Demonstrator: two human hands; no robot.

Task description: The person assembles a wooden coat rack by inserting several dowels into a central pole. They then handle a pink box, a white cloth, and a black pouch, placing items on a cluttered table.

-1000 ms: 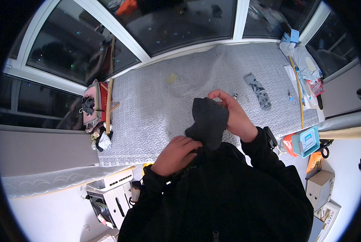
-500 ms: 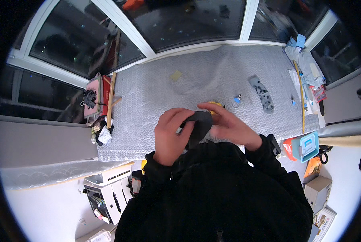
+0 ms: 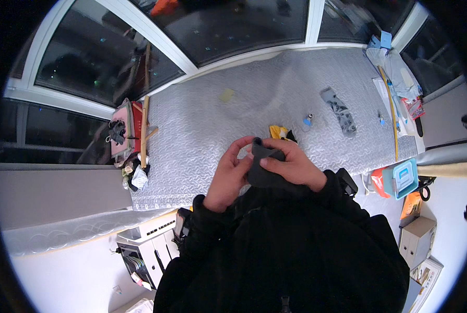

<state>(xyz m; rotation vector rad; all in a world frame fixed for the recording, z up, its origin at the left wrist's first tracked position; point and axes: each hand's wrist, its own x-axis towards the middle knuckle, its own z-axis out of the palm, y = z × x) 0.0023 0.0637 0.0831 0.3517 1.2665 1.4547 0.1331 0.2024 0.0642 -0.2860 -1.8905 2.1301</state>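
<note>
In front of my chest, both hands hold a soft dark grey piece of cloth (image 3: 266, 175), folded over at the top and hanging toward me; its exact kind does not show. My left hand (image 3: 233, 171) is closed on its left edge, thumb and fingers pinching near the top. On the other side, my right hand (image 3: 293, 164) grips the upper right part, the thumb lying over the front. Just beyond the hands lies a small yellow, white and black cloth item (image 3: 279, 132) on the quilted grey bed cover (image 3: 186, 141).
A grey patterned strip (image 3: 339, 112) and a small blue-and-metal item (image 3: 308, 120) lie to the right. A yellow square (image 3: 226, 95) lies farther back. Wooden sticks (image 3: 144, 133) and a pink-and-red stack (image 3: 126, 128) stand left. A teal bin (image 3: 402, 179) stands at the right edge.
My hands have come closer together on the grey cloth, and the right fingers, spread before, now grip it. The cloth's top is folded over. More of the yellow item shows.
</note>
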